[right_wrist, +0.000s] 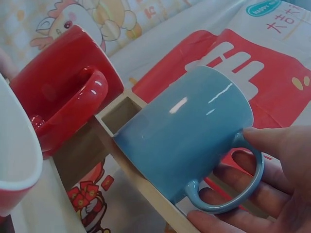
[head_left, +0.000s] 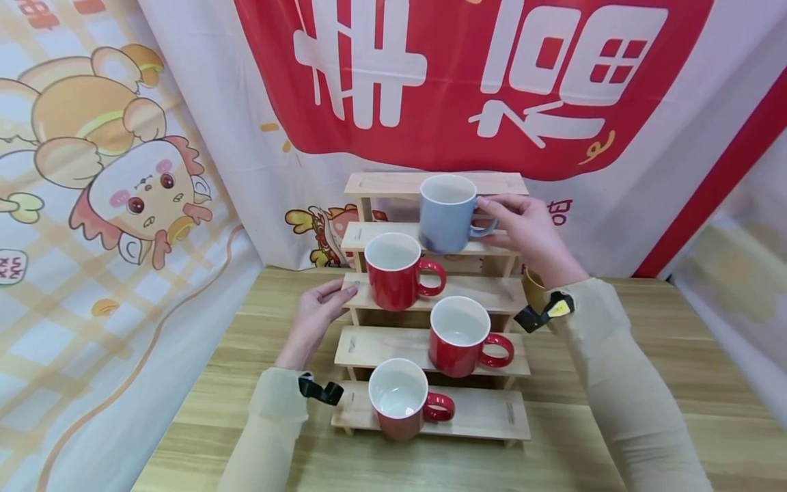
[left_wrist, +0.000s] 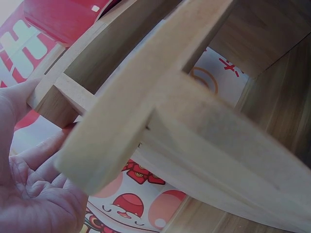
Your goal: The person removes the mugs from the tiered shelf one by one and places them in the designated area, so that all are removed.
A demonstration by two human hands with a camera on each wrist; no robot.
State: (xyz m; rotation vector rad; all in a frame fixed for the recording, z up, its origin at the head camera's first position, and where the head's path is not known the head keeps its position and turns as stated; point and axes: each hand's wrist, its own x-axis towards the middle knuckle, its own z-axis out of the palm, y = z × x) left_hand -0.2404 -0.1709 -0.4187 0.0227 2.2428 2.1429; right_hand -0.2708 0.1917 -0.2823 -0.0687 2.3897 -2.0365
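Blue mug [head_left: 447, 217] in right hand [head_left: 529, 229]; shelf [head_left: 479, 292] partly hides left hand [head_left: 315, 316]

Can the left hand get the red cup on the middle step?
Probably yes: the left hand holds the left end of the middle step, close to the red cup, with nothing between them. It may have to let go first, though, and the cup's handle points away from that hand.

Blue mug [head_left: 445, 219], white inside, upright, at second-highest tier [head_left: 359, 236], five-tiered wooden rack [head_left: 476, 294]
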